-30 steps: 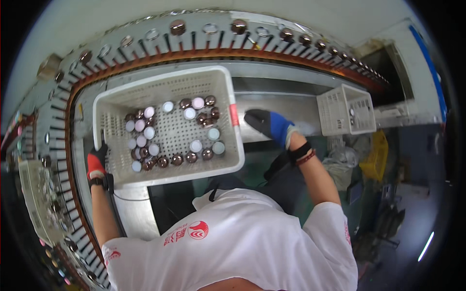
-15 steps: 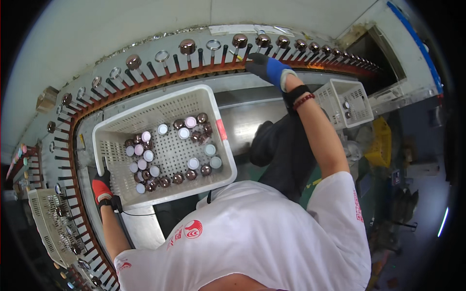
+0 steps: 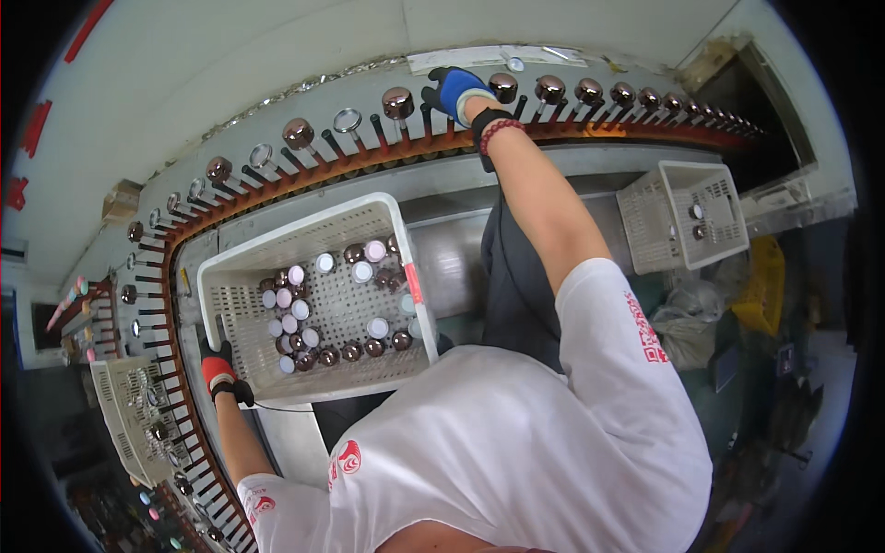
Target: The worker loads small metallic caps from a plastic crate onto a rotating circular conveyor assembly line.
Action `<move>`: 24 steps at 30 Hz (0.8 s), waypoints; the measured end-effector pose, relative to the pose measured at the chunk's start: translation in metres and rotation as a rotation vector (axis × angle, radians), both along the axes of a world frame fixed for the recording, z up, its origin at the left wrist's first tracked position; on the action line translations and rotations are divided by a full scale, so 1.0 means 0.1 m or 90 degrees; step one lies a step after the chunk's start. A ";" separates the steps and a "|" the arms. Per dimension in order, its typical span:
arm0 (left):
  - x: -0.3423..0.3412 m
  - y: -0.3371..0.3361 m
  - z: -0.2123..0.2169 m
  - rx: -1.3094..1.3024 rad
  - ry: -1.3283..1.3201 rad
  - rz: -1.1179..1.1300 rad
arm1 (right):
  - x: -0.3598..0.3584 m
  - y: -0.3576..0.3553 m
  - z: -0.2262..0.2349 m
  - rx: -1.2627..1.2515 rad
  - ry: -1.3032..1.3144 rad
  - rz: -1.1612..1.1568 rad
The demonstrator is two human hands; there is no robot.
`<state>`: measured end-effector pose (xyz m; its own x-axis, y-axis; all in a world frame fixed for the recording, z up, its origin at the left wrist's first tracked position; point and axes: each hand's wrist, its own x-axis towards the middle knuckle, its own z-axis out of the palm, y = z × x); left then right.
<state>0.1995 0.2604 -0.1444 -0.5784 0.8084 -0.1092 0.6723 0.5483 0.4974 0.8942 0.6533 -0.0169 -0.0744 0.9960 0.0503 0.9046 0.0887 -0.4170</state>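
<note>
My left hand (image 3: 218,365), in a red and black glove, is closed on the left rim of a white plastic crate (image 3: 304,392). Shiny brown round caps (image 3: 351,351) and pale-topped round pieces (image 3: 377,327) lie inside it. My right hand (image 3: 457,90), gloved in blue and black, reaches over a curved rail (image 3: 369,158) with upright posts. Its fingers are apart, and nothing shows between them. Just left of them a shiny brown cup (image 3: 397,102) sits on its post; another brown cup (image 3: 502,88) is to the right. The post beneath my palm is hidden.
Silver rings (image 3: 347,120) alternate with cups on the posts at the left. A smaller white basket (image 3: 680,217) with a few caps stands at the right, near a yellow crate (image 3: 761,286). Another slotted crate (image 3: 129,415) is beyond the rail at the left.
My right hand has moved left along the rail. Cups and rings on the posts have shifted left. The whole view has turned slightly; my left hand remains on the crate.
</note>
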 end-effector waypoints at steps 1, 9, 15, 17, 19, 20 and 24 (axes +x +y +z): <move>-0.03 -0.10 0.07 -0.015 0.046 0.000 | -0.05 0.04 -0.07 -0.004 0.010 0.009; -0.05 -1.40 -0.09 -0.059 -0.207 0.461 | -0.66 -0.27 -0.09 -0.022 0.096 0.132; 0.16 -1.46 -0.31 -0.157 0.084 0.218 | -1.33 -1.61 0.53 -0.104 -0.128 0.477; 0.04 -1.36 -0.23 -0.167 -0.008 0.307 | -1.37 -1.50 0.06 -0.104 -0.082 0.502; 0.06 -1.41 -0.22 -0.208 0.056 0.261 | -1.14 -1.12 -0.09 0.057 0.029 0.409; 0.02 -1.65 -0.20 -0.232 0.108 0.230 | -0.90 -0.86 0.03 0.216 0.100 0.293; 0.31 -1.78 -0.26 -0.125 -0.001 0.314 | 0.01 -0.33 0.24 0.195 -0.015 0.029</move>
<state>0.2307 0.0824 -0.1705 -0.8847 0.4041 -0.2322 0.3100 0.8822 0.3544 0.8955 0.6208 0.0068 -0.1236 0.9301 0.3458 0.9060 0.2479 -0.3430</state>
